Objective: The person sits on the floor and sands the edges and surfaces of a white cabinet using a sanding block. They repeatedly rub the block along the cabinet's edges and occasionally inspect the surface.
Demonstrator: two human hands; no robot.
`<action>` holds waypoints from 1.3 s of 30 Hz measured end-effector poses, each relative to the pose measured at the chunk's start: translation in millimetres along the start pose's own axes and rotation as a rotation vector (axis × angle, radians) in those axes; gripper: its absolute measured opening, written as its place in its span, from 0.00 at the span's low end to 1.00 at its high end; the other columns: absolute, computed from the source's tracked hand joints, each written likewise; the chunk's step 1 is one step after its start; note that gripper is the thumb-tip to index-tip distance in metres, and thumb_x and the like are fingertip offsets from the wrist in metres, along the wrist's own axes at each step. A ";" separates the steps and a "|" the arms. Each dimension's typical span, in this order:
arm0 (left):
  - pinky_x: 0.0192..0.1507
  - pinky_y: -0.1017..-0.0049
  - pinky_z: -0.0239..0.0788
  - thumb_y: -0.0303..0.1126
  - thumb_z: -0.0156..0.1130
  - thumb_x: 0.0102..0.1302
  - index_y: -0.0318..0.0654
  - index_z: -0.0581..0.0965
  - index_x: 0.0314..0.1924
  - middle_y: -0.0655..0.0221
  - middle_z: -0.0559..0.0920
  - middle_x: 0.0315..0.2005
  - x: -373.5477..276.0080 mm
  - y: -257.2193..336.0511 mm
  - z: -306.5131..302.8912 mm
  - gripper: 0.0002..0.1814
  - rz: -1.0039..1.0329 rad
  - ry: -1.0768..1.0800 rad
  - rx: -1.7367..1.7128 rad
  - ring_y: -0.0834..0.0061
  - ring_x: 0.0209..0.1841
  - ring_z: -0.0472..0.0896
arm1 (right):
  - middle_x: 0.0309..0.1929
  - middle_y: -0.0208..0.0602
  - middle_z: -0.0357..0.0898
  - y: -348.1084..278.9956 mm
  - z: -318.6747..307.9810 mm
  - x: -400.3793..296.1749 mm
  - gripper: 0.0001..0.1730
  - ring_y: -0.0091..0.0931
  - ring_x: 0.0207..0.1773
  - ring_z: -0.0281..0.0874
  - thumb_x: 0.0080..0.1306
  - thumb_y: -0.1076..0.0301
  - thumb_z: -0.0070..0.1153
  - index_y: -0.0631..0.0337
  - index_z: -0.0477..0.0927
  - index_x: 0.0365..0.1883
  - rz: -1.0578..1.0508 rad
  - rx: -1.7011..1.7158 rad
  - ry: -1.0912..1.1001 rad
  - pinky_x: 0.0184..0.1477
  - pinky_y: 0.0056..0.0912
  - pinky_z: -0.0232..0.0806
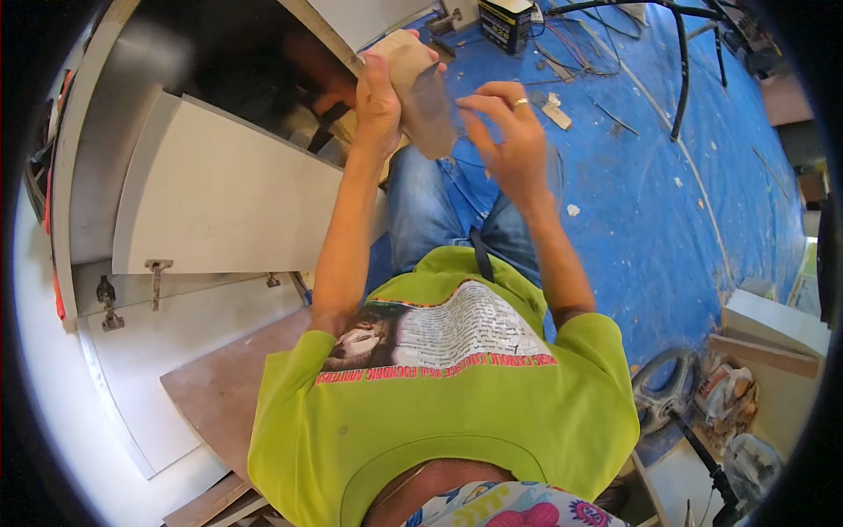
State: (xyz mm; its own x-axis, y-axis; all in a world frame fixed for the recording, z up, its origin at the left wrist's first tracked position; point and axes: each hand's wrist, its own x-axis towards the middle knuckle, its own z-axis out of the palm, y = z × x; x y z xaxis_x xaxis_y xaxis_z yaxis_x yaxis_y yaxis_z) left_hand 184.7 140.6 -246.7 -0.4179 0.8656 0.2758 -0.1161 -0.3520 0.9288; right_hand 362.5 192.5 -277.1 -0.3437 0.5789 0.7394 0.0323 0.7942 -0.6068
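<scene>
My left hand [380, 105] is raised above my lap and closed around a tan, paper-like piece [397, 62]. A darker grey-brown flap hangs from its lower right side; it could be folded sandpaper, but blur hides the detail. My right hand [510, 132] wears a ring and hovers just right of the flap. Its index finger and thumb are bent and apart, with nothing visible between them. Beside my left forearm stands a cabinet [66, 197] with a dark opening, and a white panel [230, 191] leans across it.
Metal hinges [157, 280] stick out at the panel's lower edge. A brown board [244, 375] lies to my left. Blue sheeting [632, 217] covers the floor, scattered with scraps, cables and a dark tin [504, 26]. Black metal legs [681, 79] stand ahead right; a grey round base [668, 388] is at lower right.
</scene>
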 end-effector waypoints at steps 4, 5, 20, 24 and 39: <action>0.51 0.69 0.77 0.73 0.44 0.70 0.31 0.67 0.64 0.62 0.82 0.45 -1.8 2.3 7.4 0.47 0.112 0.001 0.129 0.68 0.48 0.83 | 0.37 0.33 0.79 -0.5 20.1 4.4 0.12 0.35 0.37 0.80 0.57 0.65 0.71 0.51 0.85 0.39 0.034 -0.049 -0.004 0.41 0.39 0.69; 0.51 0.69 0.77 0.72 0.44 0.70 0.30 0.67 0.64 0.61 0.82 0.45 -1.5 5.7 8.1 0.47 0.126 -0.003 0.147 0.69 0.48 0.83 | 0.36 0.32 0.79 -0.8 22.1 5.4 0.12 0.35 0.36 0.79 0.56 0.64 0.72 0.51 0.85 0.39 0.040 -0.062 -0.008 0.39 0.39 0.69; 0.53 0.70 0.76 0.70 0.45 0.71 0.31 0.65 0.65 0.60 0.81 0.47 23.3 2.8 -0.3 0.45 0.201 -0.144 0.163 0.69 0.49 0.83 | 0.33 0.36 0.80 -8.0 27.5 24.4 0.05 0.36 0.34 0.82 0.63 0.68 0.63 0.58 0.83 0.37 0.221 0.100 -0.088 0.37 0.39 0.73; 0.52 0.68 0.76 0.77 0.41 0.65 0.31 0.64 0.67 0.61 0.81 0.47 25.2 13.3 -13.4 0.53 0.120 -0.100 0.094 0.67 0.50 0.82 | 0.32 0.39 0.83 18.4 0.2 13.6 0.05 0.29 0.32 0.82 0.65 0.71 0.62 0.63 0.82 0.36 0.290 0.136 0.046 0.36 0.33 0.73; 0.56 0.64 0.76 0.72 0.38 0.71 0.36 0.66 0.65 0.59 0.81 0.51 26.2 7.7 17.8 0.45 0.023 -0.019 0.065 0.66 0.52 0.82 | 0.54 0.46 0.79 4.0 21.4 19.1 0.33 0.36 0.55 0.79 0.65 0.62 0.66 0.64 0.70 0.65 0.218 0.266 -0.085 0.58 0.38 0.71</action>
State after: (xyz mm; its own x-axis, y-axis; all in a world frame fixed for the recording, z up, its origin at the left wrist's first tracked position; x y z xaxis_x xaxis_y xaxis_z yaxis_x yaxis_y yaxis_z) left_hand 188.9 166.9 -228.0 -0.4026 0.8642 0.3018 -0.0474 -0.3489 0.9360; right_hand 336.0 202.8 -271.7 -0.4330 0.7032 0.5640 -0.1282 0.5712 -0.8107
